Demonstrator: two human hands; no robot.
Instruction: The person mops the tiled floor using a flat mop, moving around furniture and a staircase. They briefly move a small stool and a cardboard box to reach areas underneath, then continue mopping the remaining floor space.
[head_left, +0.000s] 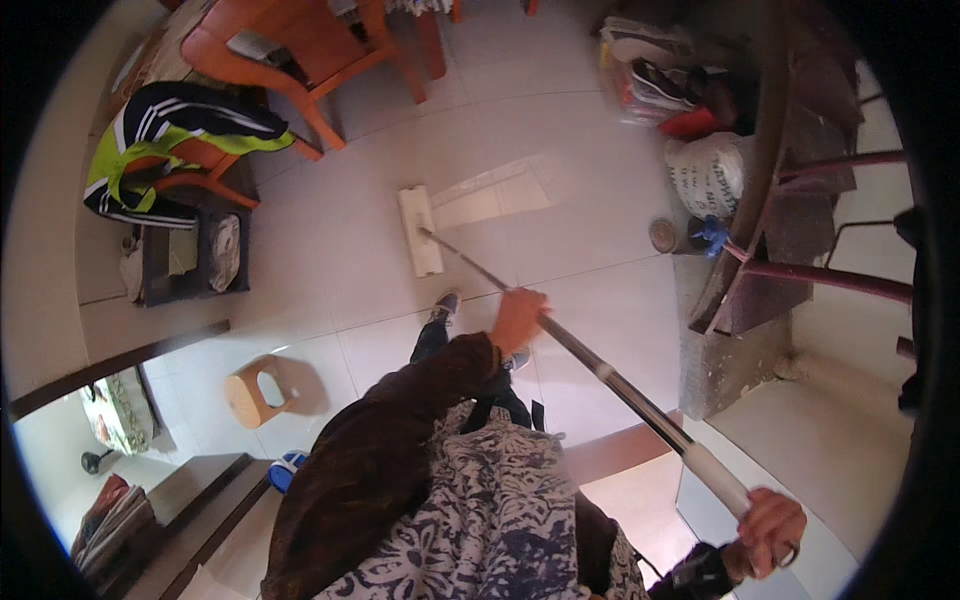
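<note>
My left hand (517, 321) is closed around the metal pole (574, 341) of a flat mop, near its middle. At the lower right, my right hand (771, 529) grips the white handle sleeve (716, 476) close to its end ring. The pole slants across the view, down to a white rectangular mop head (420, 232). That head lies on the tiled floor (352, 225) ahead of my shoes, beside a bright patch of reflected light.
Wooden chairs (322, 75) stand at upper left, one bearing a green and dark jacket (202, 112). Below is a dark crate (191, 259). A plastic stool (259, 394) is at left. Shoes (664, 82), a white sack (705, 176) and a staircase (795, 262) line the right.
</note>
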